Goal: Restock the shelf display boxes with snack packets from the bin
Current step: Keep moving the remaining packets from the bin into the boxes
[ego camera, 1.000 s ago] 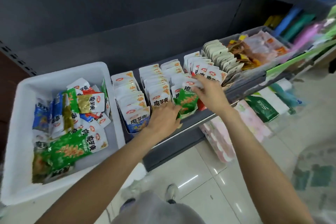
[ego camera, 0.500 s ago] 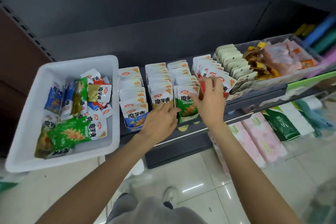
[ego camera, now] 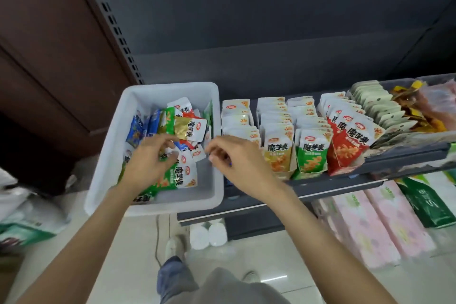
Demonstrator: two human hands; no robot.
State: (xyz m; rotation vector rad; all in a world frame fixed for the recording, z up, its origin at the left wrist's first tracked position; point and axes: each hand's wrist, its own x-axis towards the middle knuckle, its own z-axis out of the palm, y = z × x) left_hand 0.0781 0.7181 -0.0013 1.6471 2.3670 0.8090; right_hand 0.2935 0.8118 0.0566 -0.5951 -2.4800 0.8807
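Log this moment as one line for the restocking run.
phase: reaching for stock | left hand: over packets in white bin, grip unclear | right hand: empty, at bin's right rim | display boxes: fronts filled

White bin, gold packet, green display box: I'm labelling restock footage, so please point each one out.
white bin [ego camera: 214, 116]: head view, right wall.
gold packet [ego camera: 190, 128]: head view, packet's face.
green display box [ego camera: 311, 153]: head view, front packet.
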